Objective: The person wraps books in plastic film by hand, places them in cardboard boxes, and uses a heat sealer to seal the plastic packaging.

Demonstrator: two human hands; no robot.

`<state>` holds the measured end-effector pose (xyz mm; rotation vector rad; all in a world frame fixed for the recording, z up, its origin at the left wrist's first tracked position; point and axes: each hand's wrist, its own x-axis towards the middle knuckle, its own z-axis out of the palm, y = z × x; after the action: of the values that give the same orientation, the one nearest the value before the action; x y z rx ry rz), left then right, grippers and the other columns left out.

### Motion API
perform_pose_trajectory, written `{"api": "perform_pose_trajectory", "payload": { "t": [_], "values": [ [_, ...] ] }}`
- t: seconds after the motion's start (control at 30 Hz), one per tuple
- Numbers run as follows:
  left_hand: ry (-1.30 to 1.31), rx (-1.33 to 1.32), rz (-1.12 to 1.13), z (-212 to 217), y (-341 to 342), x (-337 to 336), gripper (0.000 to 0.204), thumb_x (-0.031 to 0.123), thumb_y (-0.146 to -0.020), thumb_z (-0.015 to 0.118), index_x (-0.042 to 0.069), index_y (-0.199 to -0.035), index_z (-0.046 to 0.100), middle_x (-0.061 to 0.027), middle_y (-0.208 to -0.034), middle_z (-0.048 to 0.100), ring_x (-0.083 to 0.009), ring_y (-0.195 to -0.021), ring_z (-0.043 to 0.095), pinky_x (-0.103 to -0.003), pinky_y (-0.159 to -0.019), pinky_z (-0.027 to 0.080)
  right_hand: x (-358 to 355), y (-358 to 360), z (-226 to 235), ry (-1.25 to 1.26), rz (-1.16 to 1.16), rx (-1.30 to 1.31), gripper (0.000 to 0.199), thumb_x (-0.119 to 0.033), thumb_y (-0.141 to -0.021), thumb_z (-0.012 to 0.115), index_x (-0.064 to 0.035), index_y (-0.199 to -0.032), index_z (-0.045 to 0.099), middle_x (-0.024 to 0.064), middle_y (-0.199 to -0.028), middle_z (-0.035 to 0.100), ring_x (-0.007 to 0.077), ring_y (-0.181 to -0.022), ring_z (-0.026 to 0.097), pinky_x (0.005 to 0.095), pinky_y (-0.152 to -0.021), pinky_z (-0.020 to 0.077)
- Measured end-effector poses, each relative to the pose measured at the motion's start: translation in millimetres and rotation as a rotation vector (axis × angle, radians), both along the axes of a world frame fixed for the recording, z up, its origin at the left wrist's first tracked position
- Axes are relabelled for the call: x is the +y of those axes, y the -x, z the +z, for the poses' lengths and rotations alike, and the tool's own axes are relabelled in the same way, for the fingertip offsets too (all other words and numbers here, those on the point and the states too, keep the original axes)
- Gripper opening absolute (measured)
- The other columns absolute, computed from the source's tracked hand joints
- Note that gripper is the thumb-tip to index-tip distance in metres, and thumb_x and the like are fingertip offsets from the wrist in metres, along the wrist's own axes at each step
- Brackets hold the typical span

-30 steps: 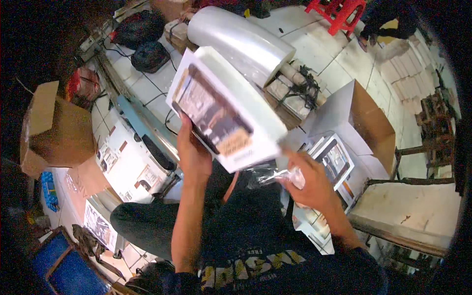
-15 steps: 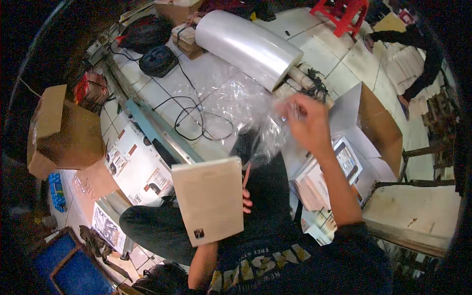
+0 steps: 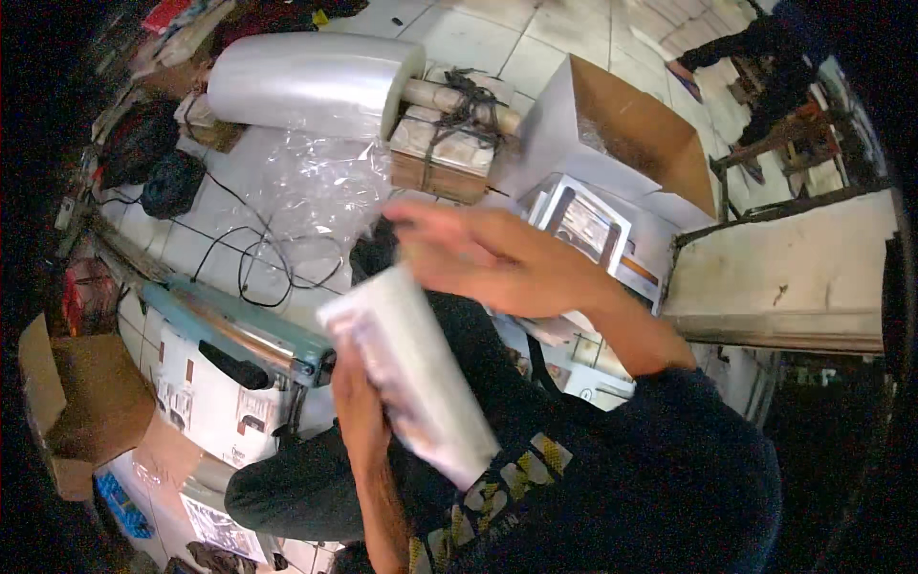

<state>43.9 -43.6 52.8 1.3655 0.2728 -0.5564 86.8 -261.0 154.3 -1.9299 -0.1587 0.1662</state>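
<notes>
Two hands on flat white box (image 3: 411, 378) above lap: left hand (image 3: 359, 407) clamps lower edge, steadying it edge-up; right hand (image 3: 497, 258) open, fingers spread over top, grasping nothing. Plastic film roll (image 3: 306, 81) lies on floor ahead, loose sheet trailing within reach.

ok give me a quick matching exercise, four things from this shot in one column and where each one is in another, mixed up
1. flat wrapped packet
2. big roll of clear film
3. open white carton
4. brown cardboard box

a. far left, on the floor
b. top centre, lying on its side
c. upper right, flaps open
d. at the left hand, under the right hand

Pairs: 1-d, 2-b, 3-c, 4-a
</notes>
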Motion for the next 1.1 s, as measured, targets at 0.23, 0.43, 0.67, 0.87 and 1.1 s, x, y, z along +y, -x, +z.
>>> {"api": "perform_pose_trajectory", "payload": {
  "t": [0.23,0.43,0.67,0.87,1.1],
  "values": [
    [0.293,-0.440,-0.439,50,-43,-92,0.046,0.037,-0.097,0.056,0.002,-0.126,0.051,-0.0133,-0.115,0.059,-0.0192,-0.107,0.055,-0.032,-0.097,0.042,-135,98,-38,-0.092,-0.724,0.088,0.043,-0.029,-0.088,0.071,-0.0051,-0.121,0.057,0.0038,-0.090,0.068,0.0106,-0.077,0.063,0.0280,-0.068,0.0533],
    [-0.524,-1.148,0.110,13,-123,-85,0.111,0.055,-0.061,0.085,0.013,-0.148,0.028,-0.0343,-0.148,0.018,-0.0491,-0.138,0.020,-0.061,-0.111,0.018,-201,137,-108,0.671,-0.804,0.078,0.058,-0.027,-0.083,0.075,-0.0018,-0.129,0.053,0.0148,-0.109,0.063,0.0250,-0.101,0.059,0.0381,-0.091,0.0466],
    [-1.020,-0.705,-0.075,-63,-221,-29,0.124,0.061,-0.042,0.089,0.033,-0.147,0.030,-0.0306,-0.153,-0.019,-0.0603,-0.137,-0.011,-0.083,-0.096,0.005,-11,-39,-53,0.484,-0.219,-0.564,0.094,-0.028,-0.065,0.088,-0.0020,-0.141,0.039,0.0165,-0.145,0.038,0.0320,-0.135,0.034,0.0410,-0.113,0.0251],
    [-1.247,-1.063,-0.208,-230,-230,44,0.085,0.033,-0.065,0.081,0.021,-0.138,0.041,-0.0299,-0.141,0.034,-0.0497,-0.139,0.021,-0.073,-0.105,0.018,108,-187,-186,0.598,0.041,-0.116,0.105,-0.052,-0.075,0.074,-0.0158,-0.153,0.013,0.0398,-0.149,0.015,0.0549,-0.135,0.026,0.0524,-0.107,0.0336],
    [0.367,-0.357,0.716,-177,-189,0,0.054,0.020,-0.078,0.064,0.000,-0.124,0.045,-0.0184,-0.109,0.058,-0.0383,-0.100,0.053,-0.043,-0.092,0.040,131,-185,-249,0.537,0.331,0.066,0.036,-0.019,-0.084,0.052,-0.0013,-0.115,0.056,0.0325,-0.104,0.063,0.0453,-0.100,0.062,0.0591,-0.093,0.0403]
  ]
}}
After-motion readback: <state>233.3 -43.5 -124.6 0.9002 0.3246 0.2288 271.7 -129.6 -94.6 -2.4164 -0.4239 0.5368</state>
